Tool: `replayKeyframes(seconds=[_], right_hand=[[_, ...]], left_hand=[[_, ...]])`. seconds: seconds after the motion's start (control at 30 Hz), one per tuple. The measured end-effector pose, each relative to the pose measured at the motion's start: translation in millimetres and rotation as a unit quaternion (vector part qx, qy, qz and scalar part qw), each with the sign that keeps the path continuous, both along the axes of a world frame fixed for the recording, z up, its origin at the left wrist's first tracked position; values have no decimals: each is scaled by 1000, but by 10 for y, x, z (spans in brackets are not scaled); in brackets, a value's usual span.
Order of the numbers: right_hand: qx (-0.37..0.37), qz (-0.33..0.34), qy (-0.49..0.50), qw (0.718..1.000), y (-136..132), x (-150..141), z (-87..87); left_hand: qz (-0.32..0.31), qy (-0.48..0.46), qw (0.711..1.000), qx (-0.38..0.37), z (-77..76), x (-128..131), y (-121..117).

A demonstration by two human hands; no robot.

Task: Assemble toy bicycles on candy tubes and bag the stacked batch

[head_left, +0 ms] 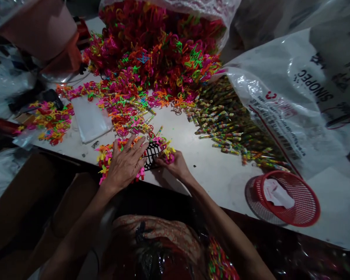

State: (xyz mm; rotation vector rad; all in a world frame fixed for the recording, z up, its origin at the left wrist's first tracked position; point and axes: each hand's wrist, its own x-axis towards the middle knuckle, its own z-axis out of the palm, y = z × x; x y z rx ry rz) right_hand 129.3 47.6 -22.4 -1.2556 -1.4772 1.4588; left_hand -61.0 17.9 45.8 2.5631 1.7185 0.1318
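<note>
My left hand [126, 163] lies flat with its fingers stretched out, over small bright plastic pieces and against the left side of a black slotted rack [152, 154]. Colourful pieces [104, 159] stick out to the left of that hand. At the rack's right side, my right hand [176, 165] is closed on a few small pink and yellow plastic pieces [169, 151]. Its fingertips are partly hidden by these pieces. Just beyond the rack, a thin patterned tube [160, 131] lies on the white table [181, 130].
A large heap of colourful plastic pieces [151, 54] spills from a clear bag at the back. Many patterned tubes [230, 124] lie beside a white printed sack [291, 89]. A red basket [309, 202] stands at right. Clear plastic bags [90, 120] and a pink bucket [43, 31] are at left.
</note>
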Motion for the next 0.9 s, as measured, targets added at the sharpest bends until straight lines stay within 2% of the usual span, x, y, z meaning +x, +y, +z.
replayKeyframes(seconds=[0.07, 0.2, 0.37, 0.63, 0.73, 0.83, 0.9], right_hand=[[9, -7, -9, 1000, -117, -140, -68], [95, -18, -107, 990, -251, -343, -140], [126, 44, -188, 973, -249, -354, -128], [157, 107, -166, 968, -107, -292, -38], [159, 165, -218, 949, -63, -293, 47], [161, 227, -295, 914, -77, -345, 136], [152, 241, -342, 895, -124, -396, 175]], left_hand=[[-2, -2, 1000, 1, 2, 2, 2], [-2, -5, 1000, 3, -5, -1, 5], [6, -4, 1000, 0, -12, -7, 3], [6, -5, 1000, 1, -19, -4, 9], [7, -6, 1000, -1, -26, -13, 10], [5, -11, 1000, -7, -35, -19, 17], [1, -11, 1000, -6, -43, -14, 24]])
